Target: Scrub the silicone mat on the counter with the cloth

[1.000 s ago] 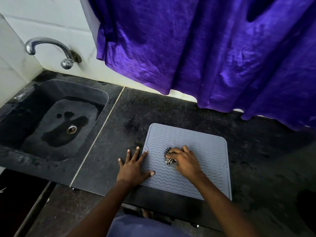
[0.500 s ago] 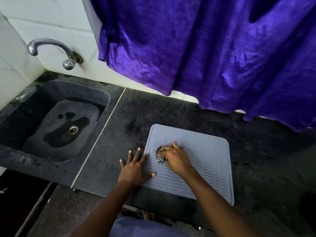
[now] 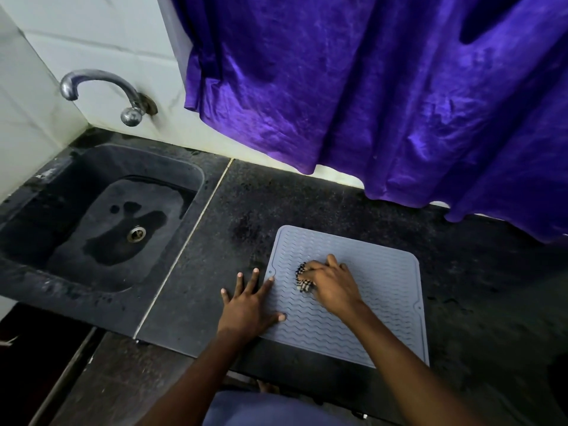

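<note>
A grey silicone mat [image 3: 378, 290] with wavy ridges lies flat on the dark stone counter [image 3: 233, 216]. My right hand [image 3: 333, 284] presses a small bunched checked cloth [image 3: 303, 276] onto the left-centre of the mat; only the cloth's left part shows past my fingers. My left hand [image 3: 250, 305] lies flat with fingers spread over the mat's left edge, thumb and forefinger on the mat, the other fingers on the counter.
A dark sink [image 3: 101, 222] with a wet patch and a drain sits to the left, under a metal tap [image 3: 101, 90] on the white tiled wall. A purple curtain [image 3: 384, 96] hangs over the counter's back edge. The counter's front edge runs just below the mat.
My right hand slid the cloth left across the mat, then a little back to the right. My left hand has stayed on the mat's left edge.
</note>
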